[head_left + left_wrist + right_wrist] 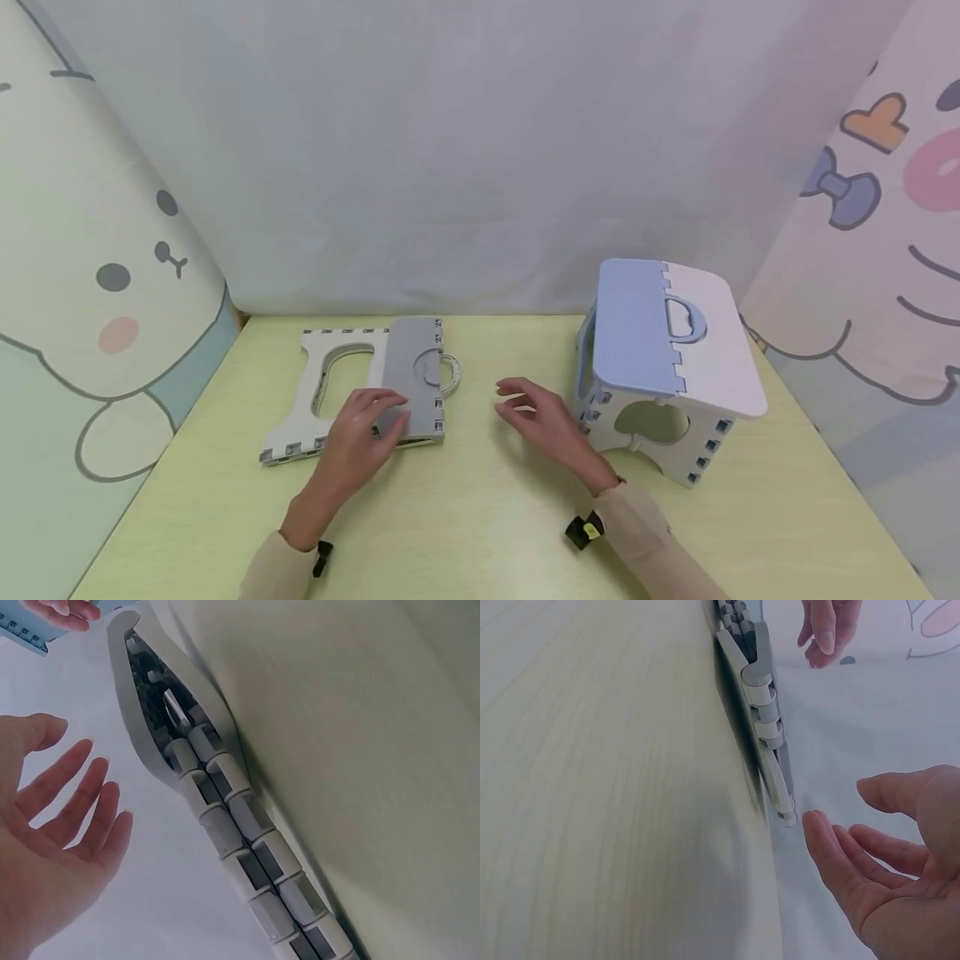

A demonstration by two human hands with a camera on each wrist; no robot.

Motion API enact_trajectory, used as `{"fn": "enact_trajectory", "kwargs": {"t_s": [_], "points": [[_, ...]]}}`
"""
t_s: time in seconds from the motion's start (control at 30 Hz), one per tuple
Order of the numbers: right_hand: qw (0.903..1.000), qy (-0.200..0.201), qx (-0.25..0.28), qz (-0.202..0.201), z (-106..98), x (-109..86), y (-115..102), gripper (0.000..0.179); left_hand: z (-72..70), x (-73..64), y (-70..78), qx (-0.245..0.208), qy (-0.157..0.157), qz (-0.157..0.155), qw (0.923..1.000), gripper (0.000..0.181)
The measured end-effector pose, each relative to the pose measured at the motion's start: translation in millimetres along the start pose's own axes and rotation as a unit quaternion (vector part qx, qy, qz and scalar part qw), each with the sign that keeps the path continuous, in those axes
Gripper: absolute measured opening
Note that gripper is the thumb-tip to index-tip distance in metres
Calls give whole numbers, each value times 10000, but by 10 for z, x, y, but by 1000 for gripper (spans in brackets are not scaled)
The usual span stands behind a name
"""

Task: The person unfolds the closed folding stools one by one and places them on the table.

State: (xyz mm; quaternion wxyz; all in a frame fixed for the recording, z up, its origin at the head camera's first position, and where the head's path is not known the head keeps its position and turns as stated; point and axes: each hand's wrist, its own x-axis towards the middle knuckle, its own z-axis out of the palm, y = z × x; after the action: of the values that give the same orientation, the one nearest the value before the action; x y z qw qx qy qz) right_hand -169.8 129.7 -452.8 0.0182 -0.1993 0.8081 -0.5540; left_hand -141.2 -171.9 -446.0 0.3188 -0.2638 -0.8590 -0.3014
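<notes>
1. A folded grey stool (403, 358) lies flat on the left of a pale table (480, 517), its loop handle (454, 375) pointing right.
2. The left hand (358, 433) is over its near edge, fingers loosely spread, seemingly not touching, though depth is hard to judge.
3. The right hand (543, 421) hangs between the stools, thumb and bent fingers apart, holding nothing.
4. A blue-and-white stool (637, 333) stands unfolded at right.
</notes>
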Motion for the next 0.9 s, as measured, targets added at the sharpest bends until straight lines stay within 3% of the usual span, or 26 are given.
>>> {"fn": "enact_trajectory", "kwargs": {"t_s": [0.33,0.5,0.9], "points": [[9999,116,10,0,106,65,-43,34,-80,-55,-51,105,37,-96,9999,22],[9999,73,-11,126,142,119,58,37,-115,-80,-67,187,1,-160,9997,23],[9986,40,135,509,212,193,25,37,-171,-145,-134,353,-95,-397,9985,27]]}}
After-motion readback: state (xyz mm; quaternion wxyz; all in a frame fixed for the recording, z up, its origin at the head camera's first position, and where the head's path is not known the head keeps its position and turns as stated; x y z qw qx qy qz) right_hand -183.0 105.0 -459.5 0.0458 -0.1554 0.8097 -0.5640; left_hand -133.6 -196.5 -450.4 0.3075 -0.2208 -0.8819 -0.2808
